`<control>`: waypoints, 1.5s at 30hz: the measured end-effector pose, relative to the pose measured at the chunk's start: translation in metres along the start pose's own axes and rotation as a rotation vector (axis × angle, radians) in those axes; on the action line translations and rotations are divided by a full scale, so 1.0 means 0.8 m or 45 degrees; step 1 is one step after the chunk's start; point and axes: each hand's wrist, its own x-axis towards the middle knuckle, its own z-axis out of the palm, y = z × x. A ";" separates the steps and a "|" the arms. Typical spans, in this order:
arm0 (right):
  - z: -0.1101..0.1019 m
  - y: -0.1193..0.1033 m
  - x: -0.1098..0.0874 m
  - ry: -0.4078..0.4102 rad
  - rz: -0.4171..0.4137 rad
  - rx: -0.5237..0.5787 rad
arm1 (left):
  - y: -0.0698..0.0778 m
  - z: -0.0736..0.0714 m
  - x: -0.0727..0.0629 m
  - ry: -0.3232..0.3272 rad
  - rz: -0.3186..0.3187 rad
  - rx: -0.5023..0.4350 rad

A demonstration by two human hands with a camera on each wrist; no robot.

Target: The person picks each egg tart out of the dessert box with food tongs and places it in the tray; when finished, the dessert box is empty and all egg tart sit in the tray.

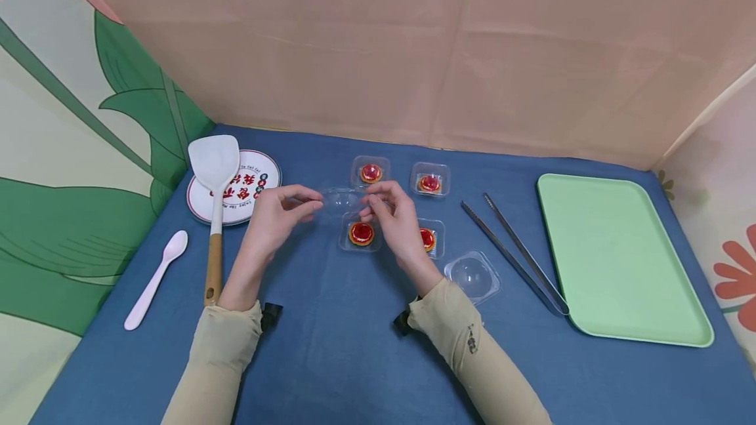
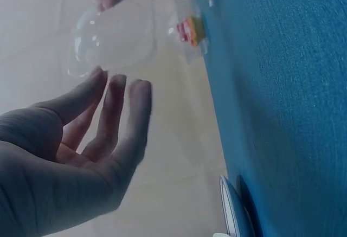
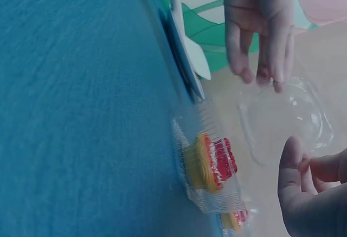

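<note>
A clear lid (image 1: 342, 199) is above the table (image 1: 331, 359), its edges pinched between thumb and fingertips of the left hand (image 1: 279, 216) and the right hand (image 1: 394, 218). Around it sit four boxed tarts (image 1: 361, 234); left of it, a plate (image 1: 272, 182) shows red Chinese characters.

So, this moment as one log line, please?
left hand: holds clear lid | right hand: holds same lid | lid: raised off table | tarts: in plastic boxes

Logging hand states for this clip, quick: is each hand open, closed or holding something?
Left hand: holding a clear lid by its edge.
Right hand: pinching the lid's opposite side.
</note>
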 end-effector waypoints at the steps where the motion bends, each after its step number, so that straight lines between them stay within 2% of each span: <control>1: 0.000 0.001 0.001 0.015 -0.006 0.000 | 0.000 0.000 0.000 -0.002 -0.003 -0.010; 8: 0.000 0.008 0.002 0.050 -0.049 -0.046 | 0.000 0.003 0.002 -0.045 -0.036 -0.147; 13: 0.002 0.012 0.002 0.037 -0.063 -0.098 | 0.000 0.000 0.001 -0.048 -0.065 -0.151; 20: 0.006 0.013 0.002 0.052 -0.044 -0.092 | -0.001 -0.012 0.002 -0.065 -0.107 -0.161; 26: 0.011 0.013 0.002 0.043 -0.054 -0.260 | -0.005 -0.024 0.001 -0.110 -0.152 -0.116; 29: 0.016 0.013 0.002 -0.005 -0.055 -0.361 | -0.009 -0.031 0.000 -0.099 -0.162 -0.065; 34: 0.025 0.010 -0.001 -0.156 -0.025 -0.522 | -0.017 -0.041 -0.003 -0.075 -0.179 0.037; 40: 0.036 0.001 -0.001 -0.336 -0.009 -0.638 | -0.024 -0.048 0.001 -0.065 -0.178 0.169; 45: 0.042 0.001 0.000 -0.425 -0.012 -0.720 | -0.032 -0.050 0.004 -0.077 -0.190 0.217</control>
